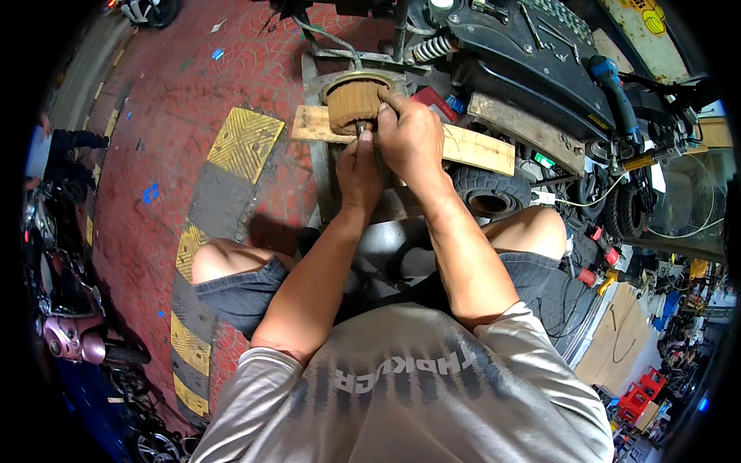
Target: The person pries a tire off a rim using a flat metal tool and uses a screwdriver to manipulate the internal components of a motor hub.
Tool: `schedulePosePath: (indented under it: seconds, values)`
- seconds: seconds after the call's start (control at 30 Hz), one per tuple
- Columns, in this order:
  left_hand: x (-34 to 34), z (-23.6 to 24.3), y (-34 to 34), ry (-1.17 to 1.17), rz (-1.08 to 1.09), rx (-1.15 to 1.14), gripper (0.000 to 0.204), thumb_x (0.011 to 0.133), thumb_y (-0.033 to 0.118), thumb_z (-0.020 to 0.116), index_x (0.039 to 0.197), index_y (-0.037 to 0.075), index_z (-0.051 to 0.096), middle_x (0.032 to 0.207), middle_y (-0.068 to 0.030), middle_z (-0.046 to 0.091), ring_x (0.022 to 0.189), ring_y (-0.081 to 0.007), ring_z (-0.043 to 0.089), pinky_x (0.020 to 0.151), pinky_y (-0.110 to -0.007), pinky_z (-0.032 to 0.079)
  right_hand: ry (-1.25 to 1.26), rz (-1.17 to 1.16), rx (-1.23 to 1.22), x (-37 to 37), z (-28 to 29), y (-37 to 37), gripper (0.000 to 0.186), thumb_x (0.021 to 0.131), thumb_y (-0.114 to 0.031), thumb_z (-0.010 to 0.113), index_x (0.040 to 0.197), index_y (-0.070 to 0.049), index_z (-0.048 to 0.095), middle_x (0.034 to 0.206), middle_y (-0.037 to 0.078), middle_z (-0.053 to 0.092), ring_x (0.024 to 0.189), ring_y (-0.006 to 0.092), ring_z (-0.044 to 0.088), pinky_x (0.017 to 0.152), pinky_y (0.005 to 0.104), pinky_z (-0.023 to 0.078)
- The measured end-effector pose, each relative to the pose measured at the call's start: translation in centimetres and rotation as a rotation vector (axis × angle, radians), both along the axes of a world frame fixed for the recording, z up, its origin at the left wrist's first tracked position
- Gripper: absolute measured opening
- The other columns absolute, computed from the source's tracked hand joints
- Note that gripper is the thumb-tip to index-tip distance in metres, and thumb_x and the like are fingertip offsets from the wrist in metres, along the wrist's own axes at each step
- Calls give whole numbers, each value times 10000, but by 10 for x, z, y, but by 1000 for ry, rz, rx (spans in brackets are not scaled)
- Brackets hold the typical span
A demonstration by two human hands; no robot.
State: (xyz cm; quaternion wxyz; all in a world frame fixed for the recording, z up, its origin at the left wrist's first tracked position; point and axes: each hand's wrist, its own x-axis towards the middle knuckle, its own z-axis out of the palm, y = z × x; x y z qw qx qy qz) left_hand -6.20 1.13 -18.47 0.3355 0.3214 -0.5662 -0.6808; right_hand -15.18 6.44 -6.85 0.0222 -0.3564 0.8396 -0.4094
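A rust-brown, ridged drum that looks like a hub motor stator (351, 106) sits in front of me, with a pale metal ring (337, 80) behind its upper edge. A short metal shaft (362, 125) sticks out toward me. The fingers of my left hand (359, 176) are closed around that shaft, thumb on top. My right hand (413, 137) has its fingers curled against the drum's right side; its palm side is hidden. A pale wooden plank (480, 149) lies crosswise beneath the drum and my hands.
A cable (332, 40) runs down to the drum from a vehicle frame with a coil spring (432, 48). At right are a small tyre (494, 191), a blue power tool (608, 81) and wrenches (532, 29) on a black deck. A yellow-black rubber ramp (245, 143) lies at left.
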Motion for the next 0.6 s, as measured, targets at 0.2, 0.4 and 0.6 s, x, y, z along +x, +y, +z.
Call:
schedulePosePath:
  seconds: [0.2,0.4,0.6]
  values:
    - [-5,2,3,24,79,-81,484,1120,372,504,989,-36,728,790,-48,688,778,-148,595,749,-368,493,26,45,-24,9,6,14,315,984,-195,629,1233,-67,773,1002,256,753,955,465,726,858,511,578]
    - [-2,4,-1,18,84,-48,469,1117,344,506,946,-47,700,784,-50,687,766,-132,583,724,-370,483,51,48,-44,14,-3,12,323,950,-195,626,1230,-161,782,883,255,742,866,487,726,813,562,574]
    - [-4,3,-1,-22,17,-85,473,1120,343,489,954,-48,699,776,-83,679,756,-165,584,725,-372,480,56,12,-10,-8,0,-7,313,950,-200,626,1217,-148,780,903,267,744,883,486,727,836,572,571]
